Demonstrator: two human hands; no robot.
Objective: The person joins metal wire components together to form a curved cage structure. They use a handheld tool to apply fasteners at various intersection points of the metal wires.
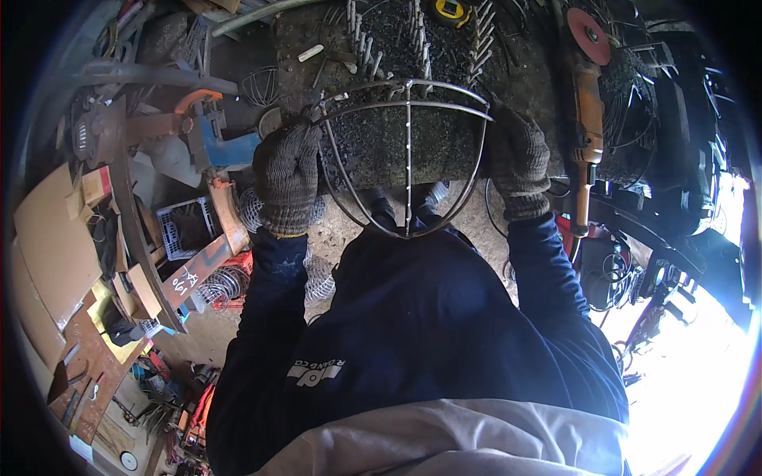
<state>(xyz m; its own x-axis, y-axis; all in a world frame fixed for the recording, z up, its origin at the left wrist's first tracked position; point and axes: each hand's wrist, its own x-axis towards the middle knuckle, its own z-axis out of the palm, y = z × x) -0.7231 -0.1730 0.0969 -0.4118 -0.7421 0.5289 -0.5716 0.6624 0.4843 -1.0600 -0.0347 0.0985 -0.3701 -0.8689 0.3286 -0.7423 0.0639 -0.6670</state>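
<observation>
A wire frame (409, 159) of bent metal rods, rounded like a half basket with a straight rod down its middle, is held up between my two hands over the front of a dark workbench (373, 163). Its left corner is gripped by my left hand (287, 170), in a grey knit glove with the fingers closed. My right hand (520, 155), gloved alike, is closed at the right corner; its fingertips are partly hidden. The lower curve of the frame hangs in front of my dark clothes.
Rows of upright metal pegs (361, 47) stand on the bench beyond the frame, near a yellow tape measure (450, 9) and a whitish stick (310, 53). An orange angle grinder (587, 111) lies at right. Leftward are a blue metal tool (226, 149), a white crate (164, 226) and wire coils (228, 284).
</observation>
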